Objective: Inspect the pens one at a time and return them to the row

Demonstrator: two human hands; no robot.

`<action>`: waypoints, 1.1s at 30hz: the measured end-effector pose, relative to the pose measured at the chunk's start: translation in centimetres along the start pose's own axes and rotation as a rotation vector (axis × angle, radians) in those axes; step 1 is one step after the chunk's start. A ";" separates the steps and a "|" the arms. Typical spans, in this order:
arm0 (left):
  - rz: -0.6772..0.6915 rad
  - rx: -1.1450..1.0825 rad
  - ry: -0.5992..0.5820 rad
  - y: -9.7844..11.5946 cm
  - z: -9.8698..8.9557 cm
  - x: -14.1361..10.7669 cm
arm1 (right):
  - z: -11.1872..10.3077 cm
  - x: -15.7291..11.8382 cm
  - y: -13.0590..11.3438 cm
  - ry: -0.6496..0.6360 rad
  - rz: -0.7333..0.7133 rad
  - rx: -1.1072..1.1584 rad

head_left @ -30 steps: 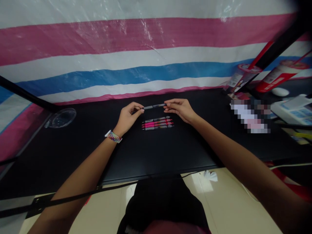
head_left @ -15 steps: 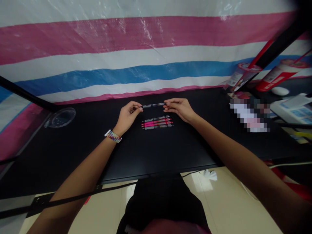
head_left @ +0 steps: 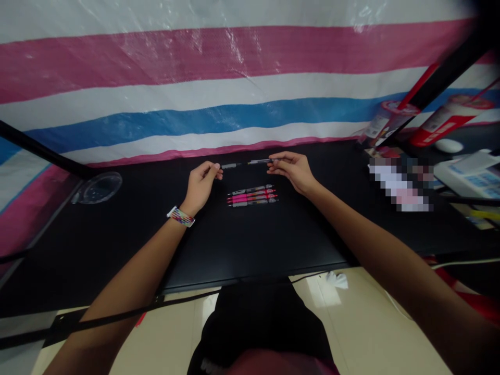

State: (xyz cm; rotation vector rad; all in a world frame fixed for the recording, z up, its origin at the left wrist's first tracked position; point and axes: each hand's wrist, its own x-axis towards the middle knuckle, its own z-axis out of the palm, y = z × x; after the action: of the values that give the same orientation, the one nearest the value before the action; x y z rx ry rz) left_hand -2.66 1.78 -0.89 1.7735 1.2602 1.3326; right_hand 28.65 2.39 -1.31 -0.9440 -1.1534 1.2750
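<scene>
Left hand (head_left: 200,186) is pinching grey pen part (head_left: 231,165); right hand (head_left: 296,173), slim pen part (head_left: 258,162); both seeming light, stiff, best held endwise.

**Left hand (head_left: 201,182) and right hand (head_left: 292,169) pinching, well apart**

The left arm (head_left: 136,271) is coming in from seven o'clock and slanting towards one; its hand is closing thumb against fingers, pointing towards two. The right arm (head_left: 375,239) is entering from four o'clock and reaching towards ten, its hand pinching, fingertips (head_left: 272,162) pointing towards nine. Both palms are facing inward.
</scene>
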 end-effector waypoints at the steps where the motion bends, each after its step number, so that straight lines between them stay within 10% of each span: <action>1: -0.002 0.000 0.001 0.0 0.0 0.0 | 0.0 0.0 0.0 0.010 -0.008 0.005; 33: 0.024 -0.084 -0.163 1.1 0.8 -0.9 | 1.0 -0.8 -0.2 -0.096 0.068 -0.026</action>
State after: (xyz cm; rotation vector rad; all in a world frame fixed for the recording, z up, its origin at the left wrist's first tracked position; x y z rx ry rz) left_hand -1.59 0.60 -0.56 1.8036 1.0829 1.2092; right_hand 27.74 1.51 -1.02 -0.9565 -1.2237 1.3763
